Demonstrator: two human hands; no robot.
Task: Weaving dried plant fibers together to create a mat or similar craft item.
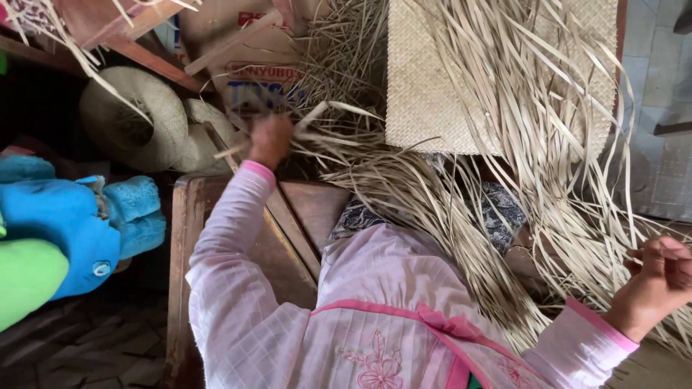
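Palm strips [461, 209] are spread in a loose heap over the lap, trailing from the woven mat [425, 94]. One bunch is clamped in the left hand [270, 140], fingers closed, above the wooden stool's [216, 216] far edge. Other strips are clamped in the right hand [659, 277]. A woven hat [137, 115] lies beside the stool.
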